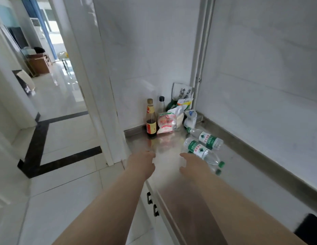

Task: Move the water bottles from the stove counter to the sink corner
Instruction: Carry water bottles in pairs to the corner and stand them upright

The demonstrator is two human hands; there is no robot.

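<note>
While both hands hover low over the steel counter (pixel 239 177), the water bottles (pixel 207 138) lie on their sides toward its far corner, clear with green labels, one just behind the other. A further green cap (pixel 218 172) peeps out beside the right hand (pixel 194 165) (whether it belongs to a third bottle is hard to say). That hand reaches toward the nearest bottle (pixel 198 151), fingers loosely apart and holding nothing; whether they touch the plastic I cannot tell. The left hand (pixel 142 163) hangs over the counter's front edge, fingers loosely bent and empty, apart from the bottles. No sink shows in this view, so the carry looks not yet begun.

The main risk, as I judge it, is rolling. Round bottles lying on smooth steel need only a nudge, and a glancing touch could send the nearest one toward the front edge and down onto the tiled floor. The thin plastic may also buckle under a hard squeeze, and gathering two in one hand invites a slip. A reach that overshoots could knock the sauce bottle (pixel 151 124) or the packets (pixel 166 122) crowded in the corner just beyond.
</note>
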